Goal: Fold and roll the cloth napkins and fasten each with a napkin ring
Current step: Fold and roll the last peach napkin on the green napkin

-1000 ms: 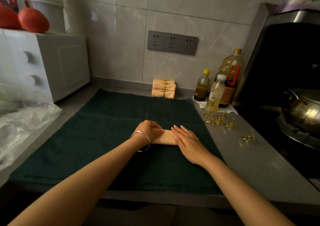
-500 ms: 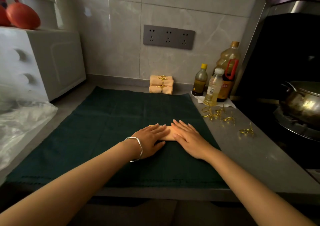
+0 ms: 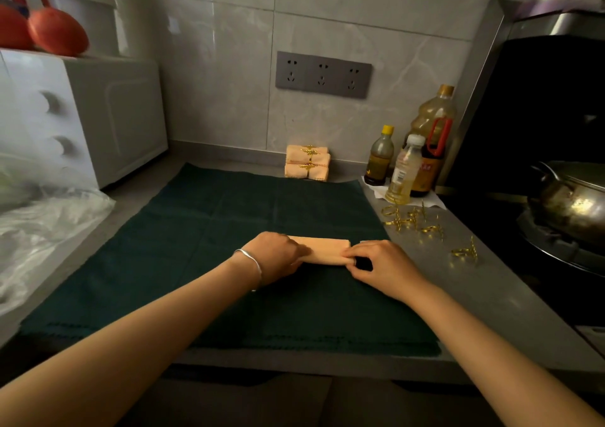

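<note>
A peach cloth napkin [image 3: 324, 249], folded into a narrow strip, lies across the dark green mat [image 3: 212, 230]. My left hand [image 3: 278, 256], with a silver bracelet at the wrist, grips the strip's left end. My right hand [image 3: 379, 264] pinches its right end with curled fingers. Several gold napkin rings [image 3: 412, 220] lie loose on the grey counter to the right, one more gold ring [image 3: 465, 251] nearer the stove. Finished rolled napkins [image 3: 307, 163] with gold rings are stacked against the back wall.
Oil bottles [image 3: 404, 173] stand at the back right. A metal pot [image 3: 573, 200] sits on the stove at right. A white appliance [image 3: 82, 115] and crumpled clear plastic [image 3: 42, 230] fill the left side. The counter's front edge [image 3: 294, 364] is near me.
Both hands lay flat on the napkin half a second ago; now their fingers are curled on its two ends and more of the strip shows between them.
</note>
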A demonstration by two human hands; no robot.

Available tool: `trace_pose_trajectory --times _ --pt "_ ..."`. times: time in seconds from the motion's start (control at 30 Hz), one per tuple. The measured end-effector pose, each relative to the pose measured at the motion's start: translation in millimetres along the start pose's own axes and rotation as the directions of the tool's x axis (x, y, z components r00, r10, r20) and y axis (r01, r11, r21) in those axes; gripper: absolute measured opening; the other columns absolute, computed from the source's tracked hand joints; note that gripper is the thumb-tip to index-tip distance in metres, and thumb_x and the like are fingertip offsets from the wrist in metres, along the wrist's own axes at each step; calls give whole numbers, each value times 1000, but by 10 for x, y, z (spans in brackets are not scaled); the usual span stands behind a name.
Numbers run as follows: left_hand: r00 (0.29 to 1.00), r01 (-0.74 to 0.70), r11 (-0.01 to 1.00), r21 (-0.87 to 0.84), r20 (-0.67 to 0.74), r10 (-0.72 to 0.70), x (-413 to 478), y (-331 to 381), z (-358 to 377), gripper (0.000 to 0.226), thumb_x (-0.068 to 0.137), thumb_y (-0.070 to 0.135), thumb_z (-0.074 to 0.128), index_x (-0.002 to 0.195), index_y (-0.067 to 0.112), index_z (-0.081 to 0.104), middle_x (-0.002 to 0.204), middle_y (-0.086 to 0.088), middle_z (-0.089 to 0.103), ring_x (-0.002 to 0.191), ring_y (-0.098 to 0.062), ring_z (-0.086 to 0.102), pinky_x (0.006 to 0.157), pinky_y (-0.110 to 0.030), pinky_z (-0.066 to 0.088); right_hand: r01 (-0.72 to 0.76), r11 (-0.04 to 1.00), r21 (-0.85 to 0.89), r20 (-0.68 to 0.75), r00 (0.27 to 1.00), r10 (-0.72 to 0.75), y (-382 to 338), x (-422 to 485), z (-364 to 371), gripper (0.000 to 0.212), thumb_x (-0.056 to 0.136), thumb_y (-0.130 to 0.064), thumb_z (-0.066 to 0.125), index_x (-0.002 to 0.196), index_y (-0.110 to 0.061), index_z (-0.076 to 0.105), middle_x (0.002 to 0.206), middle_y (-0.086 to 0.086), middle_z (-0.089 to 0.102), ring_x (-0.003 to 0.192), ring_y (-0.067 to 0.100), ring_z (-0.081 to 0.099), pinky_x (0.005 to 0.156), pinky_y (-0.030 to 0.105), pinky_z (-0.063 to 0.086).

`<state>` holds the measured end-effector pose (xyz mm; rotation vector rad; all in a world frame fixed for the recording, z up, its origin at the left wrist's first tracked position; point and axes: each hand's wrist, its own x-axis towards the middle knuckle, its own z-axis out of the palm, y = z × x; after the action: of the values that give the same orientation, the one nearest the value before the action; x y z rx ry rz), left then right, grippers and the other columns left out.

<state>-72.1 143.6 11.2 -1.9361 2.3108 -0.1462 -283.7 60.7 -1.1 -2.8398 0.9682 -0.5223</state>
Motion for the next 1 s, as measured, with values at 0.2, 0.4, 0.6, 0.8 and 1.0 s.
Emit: trace_pose_trajectory --times 0.2,0.4,0.6,0.8,1.0 --pt "996 -54 995 86 -62 59 -73 11 -24 40 101 29 37 140 20 36 123 -8 58 105 -23 60 88 -33 49 4 1000 11 -120 993 -2 -65 -129 16 29 86 -18 65 114 -19 68 115 -1 68 106 13 61 95 24 45" --pt "982 -128 985 117 -121 142 -230 119 102 38 101 29 35 137 18 40 124 -5 58 107 -23 59 87 -34 49 108 994 -9 -175 979 -108 -88 -338 60 23 79 -13 71 101 -17 74 101 -5 68 87 12 65 76 24 53" --pt "959 -115 985 -129 -272 76 -396 67 202 38 98 38 42 132 26 52 130 1 53 115 -18 55 93 -31 46 82 993 90 -137 988 -69 -10 -359 93 23 81 -19 71 104 -23 72 100 -13 64 94 2 57 85 20 46" --pt "923 -64 893 -446 -367 -117 -391 -11 185 29 90 36 58 113 21 65 110 5 64 98 -8 60 88 -20 48 -82 945 317 -117 985 125 -10 -308 102 21 86 -21 67 107 -21 69 102 -11 64 97 3 56 85 8 39" --pt "930 38 765 -642 -258 -263 -279 -67 182 19 88 33 61 106 26 65 105 9 64 89 -1 55 72 -8 41 -246 763 598 -23 946 323 -46 -194 82 14 85 -14 67 95 -18 58 90 -8 66 89 2 61 73 10 44"
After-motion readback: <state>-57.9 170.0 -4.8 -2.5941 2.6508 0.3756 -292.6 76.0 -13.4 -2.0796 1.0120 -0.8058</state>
